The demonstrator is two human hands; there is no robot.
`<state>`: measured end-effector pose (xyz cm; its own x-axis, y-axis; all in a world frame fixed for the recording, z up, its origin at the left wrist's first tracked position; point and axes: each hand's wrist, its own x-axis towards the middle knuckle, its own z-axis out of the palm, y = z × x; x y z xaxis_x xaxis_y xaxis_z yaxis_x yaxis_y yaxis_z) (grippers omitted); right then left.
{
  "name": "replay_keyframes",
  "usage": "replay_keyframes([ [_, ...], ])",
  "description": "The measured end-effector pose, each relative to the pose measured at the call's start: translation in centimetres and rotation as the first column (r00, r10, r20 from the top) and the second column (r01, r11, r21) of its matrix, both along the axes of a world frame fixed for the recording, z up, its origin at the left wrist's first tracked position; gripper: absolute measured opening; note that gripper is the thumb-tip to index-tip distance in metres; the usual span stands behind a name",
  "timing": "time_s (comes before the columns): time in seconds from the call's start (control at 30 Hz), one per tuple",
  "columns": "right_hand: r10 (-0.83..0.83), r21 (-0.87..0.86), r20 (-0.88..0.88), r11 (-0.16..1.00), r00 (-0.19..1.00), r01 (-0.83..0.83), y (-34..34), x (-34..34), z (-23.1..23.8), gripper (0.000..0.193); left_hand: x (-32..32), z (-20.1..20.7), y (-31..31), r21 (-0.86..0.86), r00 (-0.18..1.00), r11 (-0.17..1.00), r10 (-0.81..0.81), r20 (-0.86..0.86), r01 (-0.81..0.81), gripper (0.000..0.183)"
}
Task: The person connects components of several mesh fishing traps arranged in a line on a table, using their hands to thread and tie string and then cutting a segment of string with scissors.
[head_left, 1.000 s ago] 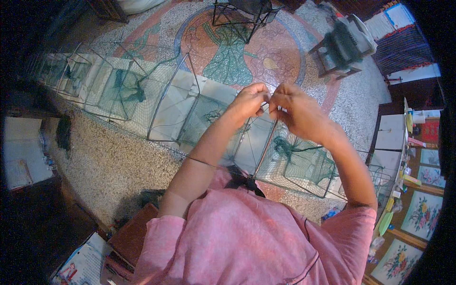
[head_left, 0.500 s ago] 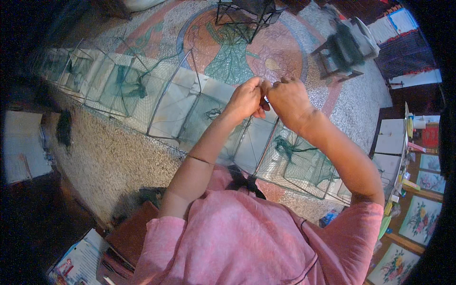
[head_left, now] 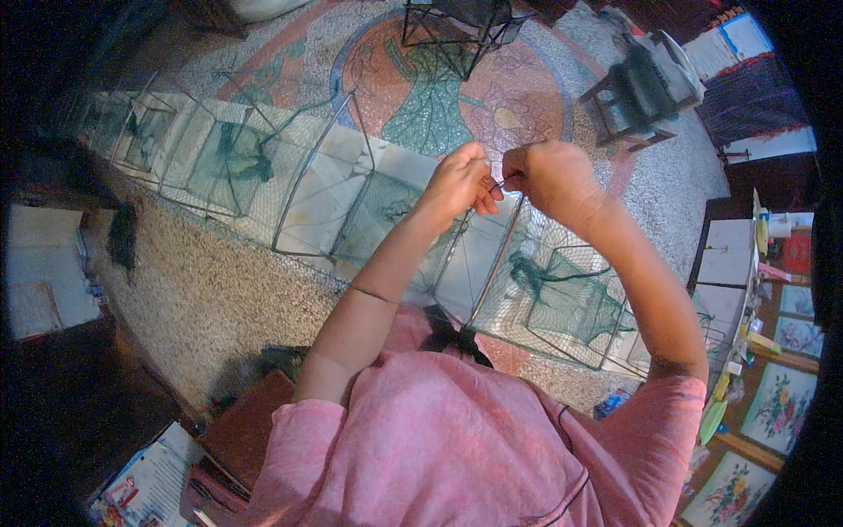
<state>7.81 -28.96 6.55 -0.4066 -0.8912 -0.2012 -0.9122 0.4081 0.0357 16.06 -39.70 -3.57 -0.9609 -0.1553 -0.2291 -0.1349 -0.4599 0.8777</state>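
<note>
A long folding net trap [head_left: 303,198] with square wire frames and green mesh stretches across in front of me, from far left to near right. Above one of its dark wire frames [head_left: 499,268], my two hands meet. My left hand [head_left: 458,183] is closed in a pinch, its fingers curled at the frame's upper corner. Just beside it, my right hand [head_left: 553,183] pinches a thin dark cord [head_left: 502,183] that runs across the small gap between the hands. The fingertips partly hide where the cord meets the frame. Dark green funnel netting [head_left: 575,294] hangs inside the nearest section.
A dark metal-legged chair [head_left: 461,35] stands on the patterned floor beyond the trap. Farther right is a small grey stool [head_left: 637,97]. Flower pictures [head_left: 777,400] and small goods line the right side. Papers [head_left: 145,479] and a brown box [head_left: 241,430] lie at lower left.
My right hand has drawn slightly away to the right and turned, opening a small gap. The dark cord now shows between the hands. My left hand stays nearly in place.
</note>
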Motion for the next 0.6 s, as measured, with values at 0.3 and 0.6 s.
replay_keyframes([
  [0.3,-0.136,-0.191,0.870,0.794,0.475,0.577,2.5,-2.2,4.0,0.016,-0.1,-0.3,0.7,-0.037,0.995,0.999,-0.040,-0.094,0.036,0.010],
  [0.6,0.358,-0.151,0.934,0.332,0.024,0.931,7.3,-6.2,1.0,0.012,-1.4,-1.0,2.1,-0.181,0.972,0.982,0.017,-0.233,-0.061,0.032],
])
